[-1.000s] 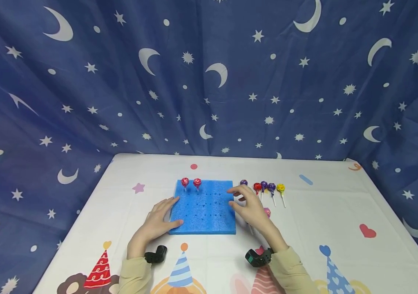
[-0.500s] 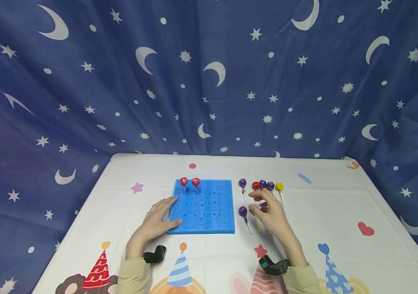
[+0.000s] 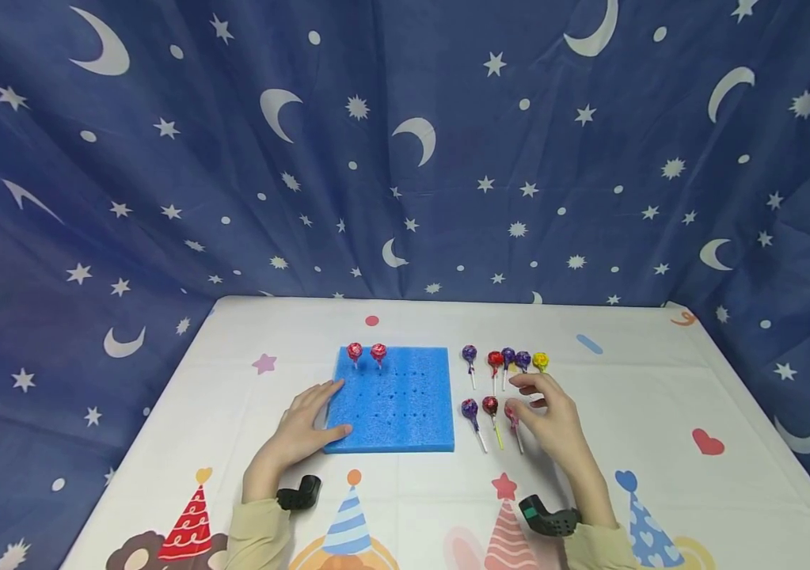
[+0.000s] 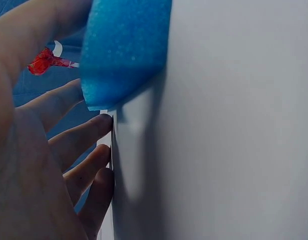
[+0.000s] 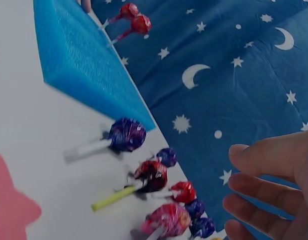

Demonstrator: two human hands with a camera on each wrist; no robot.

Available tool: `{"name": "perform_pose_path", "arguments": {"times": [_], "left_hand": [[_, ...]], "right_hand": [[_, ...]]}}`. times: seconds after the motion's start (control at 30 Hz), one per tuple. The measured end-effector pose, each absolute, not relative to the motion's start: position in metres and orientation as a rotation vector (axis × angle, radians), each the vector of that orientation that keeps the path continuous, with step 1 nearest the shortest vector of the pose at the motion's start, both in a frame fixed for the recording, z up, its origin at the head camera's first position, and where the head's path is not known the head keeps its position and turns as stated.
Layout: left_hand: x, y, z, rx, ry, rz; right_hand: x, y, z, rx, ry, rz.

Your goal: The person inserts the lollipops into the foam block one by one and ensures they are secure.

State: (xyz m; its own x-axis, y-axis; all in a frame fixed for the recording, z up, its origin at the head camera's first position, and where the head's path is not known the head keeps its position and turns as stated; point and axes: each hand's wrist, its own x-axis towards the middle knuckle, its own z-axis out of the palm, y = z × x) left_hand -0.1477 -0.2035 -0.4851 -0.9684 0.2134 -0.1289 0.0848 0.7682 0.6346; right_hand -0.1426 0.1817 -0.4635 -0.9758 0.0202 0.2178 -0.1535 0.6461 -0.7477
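Note:
My left hand [image 3: 302, 427] rests at the left edge of a blue foam board [image 3: 412, 435], thumb and fingers spread along it. Two red lollipops [image 3: 366, 354] stand upright in the board's far left corner. Over the lollipops lying to the right hovers my right hand [image 3: 554, 419], holding nothing, its fingers loosely bent. Nearest to it is a pink lollipop [image 5: 169, 220], apart from the fingers in the right wrist view. Beside that lie a dark red lollipop [image 5: 151, 176] with a yellow-green stick and a purple lollipop [image 5: 127, 135].
Behind lies a row of purple lollipops [image 3: 469, 353], a red lollipop [image 3: 495, 360] and a yellow lollipop [image 3: 541, 362]; my right hand partly covers its right end. Rows of small holes mark the board. A blue curtain [image 3: 405, 158] hangs behind the white printed tablecloth [image 3: 625, 396].
My right hand has moved rightward from the board's right edge past the near lollipops, uncovering the purple, dark red and pink ones. The left hand keeps its place on the board.

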Motion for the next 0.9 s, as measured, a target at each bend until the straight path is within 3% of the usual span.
{"name": "perform_pose_path", "arguments": {"times": [0.9], "left_hand": [[-0.15,-0.204,-0.49,0.257,2.787,0.983]], "right_hand": [[-0.148,0.19,-0.498,0.014,-2.835,1.138]]}}
